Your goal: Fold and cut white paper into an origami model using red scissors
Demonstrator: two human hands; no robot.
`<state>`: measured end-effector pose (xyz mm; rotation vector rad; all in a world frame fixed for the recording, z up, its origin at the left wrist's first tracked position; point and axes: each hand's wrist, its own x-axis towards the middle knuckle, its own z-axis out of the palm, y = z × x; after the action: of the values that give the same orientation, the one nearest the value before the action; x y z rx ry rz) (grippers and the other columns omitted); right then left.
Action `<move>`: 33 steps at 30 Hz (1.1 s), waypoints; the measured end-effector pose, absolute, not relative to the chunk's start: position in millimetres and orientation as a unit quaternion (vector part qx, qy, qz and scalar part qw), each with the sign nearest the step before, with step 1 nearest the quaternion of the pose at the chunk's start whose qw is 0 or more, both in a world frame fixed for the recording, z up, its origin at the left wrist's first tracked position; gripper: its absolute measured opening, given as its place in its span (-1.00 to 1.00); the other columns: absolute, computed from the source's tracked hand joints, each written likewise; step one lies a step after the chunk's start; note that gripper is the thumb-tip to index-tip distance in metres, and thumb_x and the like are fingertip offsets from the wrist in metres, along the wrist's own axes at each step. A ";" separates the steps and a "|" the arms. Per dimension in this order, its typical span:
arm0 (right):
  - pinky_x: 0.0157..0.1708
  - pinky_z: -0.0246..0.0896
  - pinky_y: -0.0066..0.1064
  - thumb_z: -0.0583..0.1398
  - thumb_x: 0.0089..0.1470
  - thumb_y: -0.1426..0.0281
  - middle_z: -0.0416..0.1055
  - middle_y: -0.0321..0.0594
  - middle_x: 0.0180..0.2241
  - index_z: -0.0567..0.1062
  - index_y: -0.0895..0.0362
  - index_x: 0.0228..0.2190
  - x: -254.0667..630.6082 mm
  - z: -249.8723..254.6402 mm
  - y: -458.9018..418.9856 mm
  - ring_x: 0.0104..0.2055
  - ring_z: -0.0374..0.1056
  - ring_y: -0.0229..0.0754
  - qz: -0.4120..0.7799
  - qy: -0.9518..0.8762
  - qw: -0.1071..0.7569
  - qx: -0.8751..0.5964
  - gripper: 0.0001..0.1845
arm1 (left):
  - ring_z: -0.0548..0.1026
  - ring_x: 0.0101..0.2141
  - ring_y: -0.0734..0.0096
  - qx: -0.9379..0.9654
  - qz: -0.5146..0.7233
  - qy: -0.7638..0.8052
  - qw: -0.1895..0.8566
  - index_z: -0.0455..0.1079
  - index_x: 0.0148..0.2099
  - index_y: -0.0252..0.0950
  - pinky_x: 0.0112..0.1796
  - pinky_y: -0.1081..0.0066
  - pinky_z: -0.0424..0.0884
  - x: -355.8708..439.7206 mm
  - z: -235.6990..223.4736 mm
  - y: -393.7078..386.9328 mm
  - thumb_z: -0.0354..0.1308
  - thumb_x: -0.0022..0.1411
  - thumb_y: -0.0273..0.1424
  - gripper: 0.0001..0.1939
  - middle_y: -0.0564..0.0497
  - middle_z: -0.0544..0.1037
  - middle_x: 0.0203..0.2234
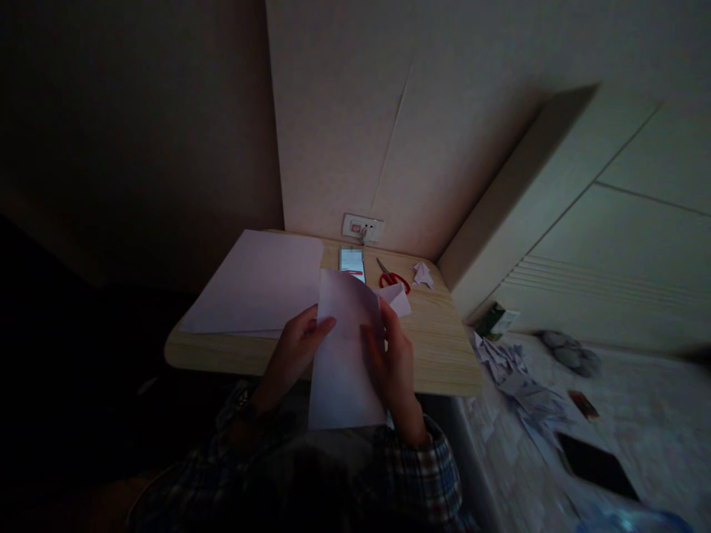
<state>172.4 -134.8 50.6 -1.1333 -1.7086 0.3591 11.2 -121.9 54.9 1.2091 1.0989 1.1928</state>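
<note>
Dim light covers the worktop [441, 348]; over its near edge, the left hand [300, 339] and right hand [398, 352] pinch a white sheet [345, 377] by opposite sides, fingers nearly closed, presumably to steady it. Its top partly hides a phone [351, 259]; folded paper [398, 300] and scissors [393, 280] lie beyond, larger sheets [264, 281] leftward.

Table [438, 348] with pale wood-grain top, bearing large white paper sheets [258, 281] at left, one lit phone [351, 259], one pair of red-handled scissors [390, 277], one folded paper piece [398, 300] and one small folded paper figure [423, 276]; quilted mattress [655, 400] beside it, bearing piled papers [525, 389], one grey bundle [572, 354] and one dark flat rectangular object [597, 466].
</note>
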 end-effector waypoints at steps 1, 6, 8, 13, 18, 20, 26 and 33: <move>0.09 0.26 -0.22 0.06 0.19 0.48 0.33 -0.15 0.12 0.18 0.01 0.18 172.7 51.7 -134.8 0.13 0.29 -0.12 0.140 -0.726 0.497 -0.454 -0.47 | 0.53 -0.42 0.29 0.506 0.500 0.461 0.531 0.41 -0.14 -0.39 -0.43 0.44 0.41 11.2 54.7 -121.7 0.19 0.06 -0.12 -0.55 -0.07 0.60 -0.37; 0.24 0.05 -0.20 -0.04 0.22 0.57 0.02 -0.21 0.29 0.02 -0.04 0.26 173.6 57.4 -136.2 0.31 -0.01 -0.16 0.116 -0.799 0.432 -0.402 -0.38 | 0.49 -0.47 0.34 0.509 0.513 0.464 0.512 0.39 -0.28 -0.35 -0.46 0.45 0.38 10.7 52.8 -120.7 0.19 0.05 -0.14 -0.65 0.00 0.56 -0.47; 0.25 0.01 -0.18 -0.04 0.23 0.55 -0.03 -0.22 0.31 0.02 -0.05 0.26 174.0 58.7 -136.6 0.32 -0.05 -0.16 0.110 -0.816 0.406 -0.397 -0.38 | 0.48 -0.47 0.33 0.509 0.517 0.471 0.502 0.39 -0.32 -0.35 -0.45 0.44 0.38 10.1 52.1 -120.0 0.21 0.03 -0.16 -0.67 0.02 0.54 -0.50; 0.26 -0.02 -0.12 -0.03 0.22 0.57 -0.04 -0.24 0.31 0.00 -0.07 0.26 177.7 58.7 -134.2 0.32 -0.05 -0.14 0.094 -0.851 0.358 -0.373 -0.36 | 0.50 -0.27 0.22 0.502 0.537 0.460 0.499 0.45 -0.18 -0.36 -0.24 0.36 0.40 8.5 50.8 -119.4 0.17 0.07 -0.12 -0.60 -0.06 0.58 -0.30; 0.27 -0.03 -0.11 -0.03 0.19 0.61 -0.04 -0.28 0.31 0.00 -0.08 0.26 183.0 58.7 -132.7 0.32 -0.05 -0.14 0.089 -0.868 0.337 -0.353 -0.32 | 0.49 -0.16 0.16 0.447 0.557 0.461 0.527 0.48 -0.13 -0.34 -0.13 0.32 0.38 6.4 48.9 -121.6 0.19 0.07 -0.05 -0.52 -0.11 0.58 -0.22; 0.26 -0.02 -0.11 -0.03 0.18 0.61 -0.05 -0.29 0.31 0.00 -0.09 0.26 183.7 58.7 -133.0 0.32 -0.05 -0.14 0.086 -0.872 0.331 -0.351 -0.32 | 0.49 -0.15 0.14 0.428 0.561 0.464 0.536 0.47 -0.12 -0.35 -0.16 0.31 0.40 5.7 49.7 -122.9 0.20 0.05 -0.04 -0.49 -0.12 0.58 -0.21; 0.27 -0.08 -0.13 -0.04 0.18 0.61 -0.09 -0.26 0.33 0.04 -0.02 0.25 182.1 59.6 -133.5 0.33 -0.10 -0.15 0.084 -0.876 0.314 -0.356 -0.35 | 0.50 -0.22 0.17 0.452 0.545 0.435 0.556 0.45 -0.15 -0.34 -0.25 0.36 0.44 5.7 56.2 -123.7 0.20 0.04 -0.03 -0.51 -0.09 0.58 -0.28; 0.24 -0.04 -0.11 -0.05 0.21 0.53 0.06 -0.24 0.28 0.19 -0.03 0.20 183.8 64.2 -135.8 0.30 -0.02 -0.11 0.142 -0.863 0.354 -0.330 -0.45 | 0.50 -0.41 0.31 0.520 0.500 0.420 0.552 0.38 -0.22 -0.32 -0.39 0.42 0.42 1.9 51.4 -116.8 0.25 0.02 -0.18 -0.65 0.00 0.56 -0.43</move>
<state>183.8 -135.8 64.2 -0.8531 -2.2321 0.3672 1.9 -116.8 51.4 1.2293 0.9924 1.1819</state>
